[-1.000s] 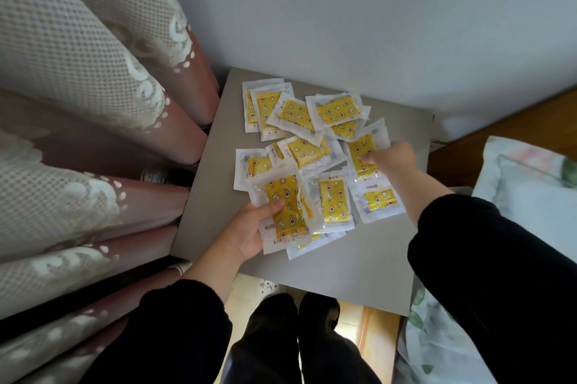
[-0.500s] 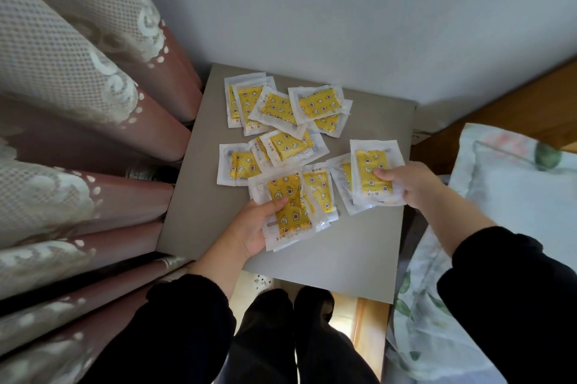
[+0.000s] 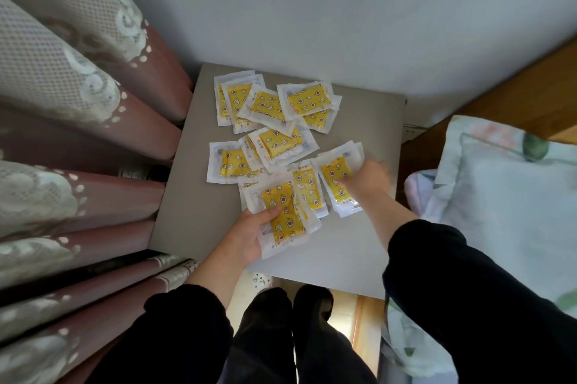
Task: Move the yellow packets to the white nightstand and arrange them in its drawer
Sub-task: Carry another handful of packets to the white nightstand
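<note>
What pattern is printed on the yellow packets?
Small white stars and moons on the yellow packets, clearest in the head view.

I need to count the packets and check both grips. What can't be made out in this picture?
Head view:
Yellow packets: they overlap on the nightstand, so lower ones are hidden; no sure count.
Right hand: motion-blurred; its grip is unclear.
Left hand: fingers hidden under its stack.
Drawer: out of sight below the top.
</note>
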The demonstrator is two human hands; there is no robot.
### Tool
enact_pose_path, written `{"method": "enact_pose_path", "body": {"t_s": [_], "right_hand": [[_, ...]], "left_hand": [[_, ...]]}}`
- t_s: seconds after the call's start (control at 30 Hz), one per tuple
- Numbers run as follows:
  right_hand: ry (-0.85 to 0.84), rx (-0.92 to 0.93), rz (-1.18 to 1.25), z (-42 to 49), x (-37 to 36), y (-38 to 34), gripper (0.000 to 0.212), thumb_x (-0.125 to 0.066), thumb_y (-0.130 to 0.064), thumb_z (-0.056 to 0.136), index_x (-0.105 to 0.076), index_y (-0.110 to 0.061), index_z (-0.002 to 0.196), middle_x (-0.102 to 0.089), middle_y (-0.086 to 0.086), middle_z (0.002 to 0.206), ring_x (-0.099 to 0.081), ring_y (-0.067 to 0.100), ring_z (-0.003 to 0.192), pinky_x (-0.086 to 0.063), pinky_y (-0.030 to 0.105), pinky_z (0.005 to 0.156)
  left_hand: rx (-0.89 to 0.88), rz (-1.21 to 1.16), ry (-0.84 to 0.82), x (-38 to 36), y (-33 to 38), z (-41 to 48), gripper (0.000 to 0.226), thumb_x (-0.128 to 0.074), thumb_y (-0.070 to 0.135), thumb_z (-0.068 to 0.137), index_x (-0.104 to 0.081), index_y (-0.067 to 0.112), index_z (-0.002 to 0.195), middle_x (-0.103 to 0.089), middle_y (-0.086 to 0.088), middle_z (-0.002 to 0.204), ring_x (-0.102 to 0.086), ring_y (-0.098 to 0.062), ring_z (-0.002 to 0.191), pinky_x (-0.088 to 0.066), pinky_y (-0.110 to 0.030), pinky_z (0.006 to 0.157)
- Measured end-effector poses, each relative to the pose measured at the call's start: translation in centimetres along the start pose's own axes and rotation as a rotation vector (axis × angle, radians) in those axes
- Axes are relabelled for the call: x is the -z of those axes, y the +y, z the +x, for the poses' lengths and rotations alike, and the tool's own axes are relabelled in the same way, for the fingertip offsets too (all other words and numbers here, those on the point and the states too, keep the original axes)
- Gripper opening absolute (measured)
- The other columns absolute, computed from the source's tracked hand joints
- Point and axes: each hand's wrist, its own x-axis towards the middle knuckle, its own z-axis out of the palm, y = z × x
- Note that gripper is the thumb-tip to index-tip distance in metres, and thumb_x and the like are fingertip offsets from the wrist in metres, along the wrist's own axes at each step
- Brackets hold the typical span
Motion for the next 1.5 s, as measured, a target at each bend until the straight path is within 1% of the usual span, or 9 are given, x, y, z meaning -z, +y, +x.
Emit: {"method": "enact_pose_path", "body": {"t_s": [0.23,0.5,0.6,0.73,0.87,1.03,1.23,1.4,1.5], "right_hand": [[-0.027,-0.086,0.310,-0.8,-0.1,0.2,0.062,-0.079,-0.019,0.075,-0.034,-0.014,0.117,-0.051,0.004,0.099,-0.054,0.024,0.087,-0.046,0.033,0.066],[-0.176,-0.226,0.447,-0.8,0.2,2.1,0.059,-0.086,-0.023,0.067,-0.055,-0.002,0.113,-0.062,0.009,0.105,-0.061,0.028,0.103,-0.047,0.030,0.076],[-0.352,-0.334,0.778,-1.5,0.7,3.7,0.056,-0.090,-0.011,0.056,-0.063,-0.002,0.104,-0.069,0.009,0.102,-0.066,0.028,0.095,-0.053,0.041,0.088],[-0.552,-0.341,1.149,-5.7,2.3,6.0,0.043,-0.076,-0.001,0.069,-0.064,-0.005,0.109,-0.071,0.013,0.106,-0.069,0.029,0.095,-0.054,0.047,0.081],[-0.621,-0.234,1.346,-11.8,4.1,8.5,0.032,-0.067,0.000,0.071,-0.066,-0.009,0.102,-0.074,0.010,0.097,-0.071,0.026,0.087,-0.058,0.041,0.068],[-0.519,-0.243,1.473,-20.4,3.6,11.4,0.029,-0.066,-0.001,0.072,-0.065,-0.009,0.100,-0.075,0.009,0.090,-0.073,0.025,0.078,-0.060,0.040,0.060],[-0.341,-0.287,1.621,-32.9,-1.1,14.8,0.036,-0.067,-0.007,0.065,-0.065,-0.009,0.100,-0.075,0.008,0.086,-0.073,0.023,0.076,-0.060,0.039,0.064],[-0.200,-0.404,1.814,-42.8,-5.6,18.5,0.011,-0.057,-0.002,0.087,-0.064,-0.009,0.092,-0.074,0.006,0.076,-0.072,0.019,0.066,-0.057,0.032,0.051],[-0.026,-0.482,1.859,-48.1,-9.1,21.4,0.015,-0.058,0.002,0.087,-0.064,-0.008,0.097,-0.074,0.004,0.076,-0.072,0.018,0.067,-0.060,0.037,0.064]], "left_hand": [[-0.003,0.005,0.003,-0.1,-0.6,0.0,0.041,-0.063,-0.001,0.084,-0.056,0.002,0.124,-0.073,-0.010,0.089,-0.070,-0.023,0.079,-0.060,-0.040,0.062],[-0.037,0.132,0.051,-0.8,-0.8,-0.5,0.024,-0.066,-0.002,0.083,-0.062,0.008,0.105,-0.070,-0.011,0.097,-0.069,-0.021,0.079,-0.060,-0.035,0.061],[-0.067,0.215,0.061,-1.0,-0.5,-0.7,0.020,-0.067,-0.003,0.083,-0.064,0.010,0.099,-0.070,-0.010,0.096,-0.068,-0.020,0.082,-0.060,-0.034,0.065],[-0.094,0.359,0.020,-2.0,-0.4,-2.3,0.024,-0.067,-0.001,0.084,-0.065,0.010,0.105,-0.070,-0.008,0.100,-0.067,-0.024,0.094,-0.053,-0.043,0.088],[-0.149,0.554,-0.051,-3.4,-0.9,-5.7,0.020,-0.068,0.000,0.084,-0.065,0.013,0.098,-0.071,-0.005,0.096,-0.070,-0.012,0.077,-0.058,-0.030,0.071],[-0.174,0.845,-0.120,-2.7,-2.5,-10.1,0.023,-0.076,0.010,0.079,-0.067,0.011,0.101,-0.072,-0.008,0.100,-0.070,-0.024,0.092,-0.055,-0.044,0.089],[-0.153,1.087,-0.209,1.6,-6.7,-16.2,0.029,-0.077,0.009,0.078,-0.065,0.012,0.105,-0.070,-0.009,0.108,-0.068,-0.024,0.096,-0.055,-0.044,0.089],[-0.122,1.361,-0.306,4.0,-11.5,-22.3,0.031,-0.075,0.010,0.080,-0.065,0.006,0.109,-0.070,-0.008,0.106,-0.068,-0.024,0.094,-0.055,-0.040,0.087],[-0.081,1.459,-0.365,5.4,-16.0,-25.6,0.029,-0.075,0.009,0.081,-0.064,0.007,0.108,-0.070,-0.011,0.107,-0.069,-0.026,0.093,-0.055,-0.044,0.087]]}}
